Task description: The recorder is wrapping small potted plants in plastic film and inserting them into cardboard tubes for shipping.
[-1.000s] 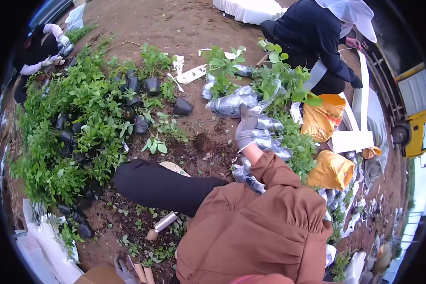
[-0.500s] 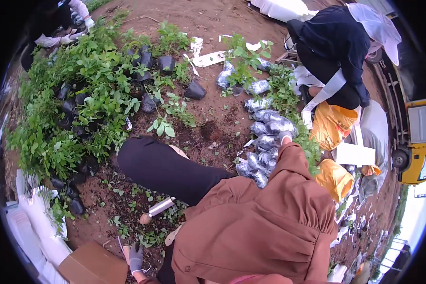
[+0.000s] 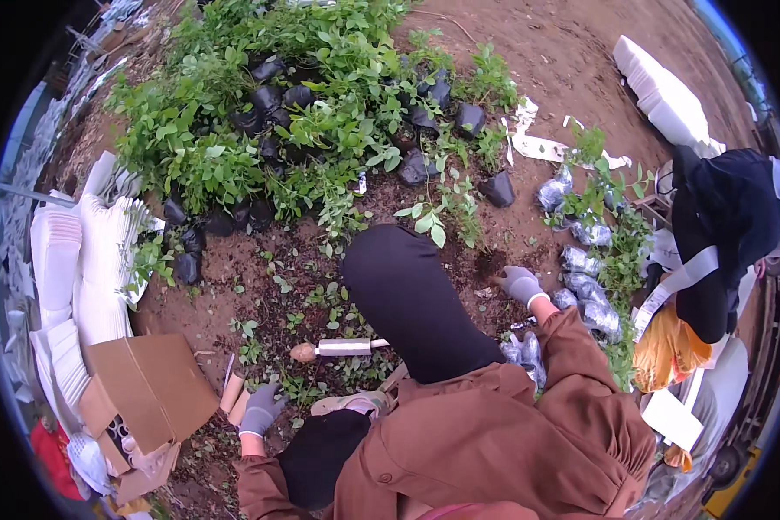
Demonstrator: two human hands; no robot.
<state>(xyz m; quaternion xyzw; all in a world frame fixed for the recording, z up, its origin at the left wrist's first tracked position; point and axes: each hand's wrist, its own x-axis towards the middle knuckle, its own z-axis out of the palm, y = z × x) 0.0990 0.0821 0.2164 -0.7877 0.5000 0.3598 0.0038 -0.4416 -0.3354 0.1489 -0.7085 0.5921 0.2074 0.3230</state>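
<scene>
My right hand [image 3: 520, 284], in a grey glove, reaches over the soil with its fingers extended toward a small dark soil clump [image 3: 491, 263]. Nothing shows in it. Just to its right lie several plastic-wrapped, silvery-grey root bundles [image 3: 598, 317] with leafy shoots. Also gloved in grey, my left hand [image 3: 263, 410] is low on the left, fingers apart, right beside a tan roll [image 3: 233, 392]; whether they touch is unclear. Between my hands, a hand tool with a rounded wooden end and a grey metal body [image 3: 344, 347] lies on the leaf-strewn ground by my knee [image 3: 407, 295].
Leafy seedlings in black bags [image 3: 269, 108] crowd the far left. Stacked white sheets [image 3: 104, 269] and an open cardboard box [image 3: 152, 386] stand at the left. A co-worker in dark clothes [image 3: 724, 234] crouches at the right by an orange sack [image 3: 670, 347].
My view has swung left. My right hand has left the silvery bundles and moved to the soil clump. My left hand stays beside the tan roll.
</scene>
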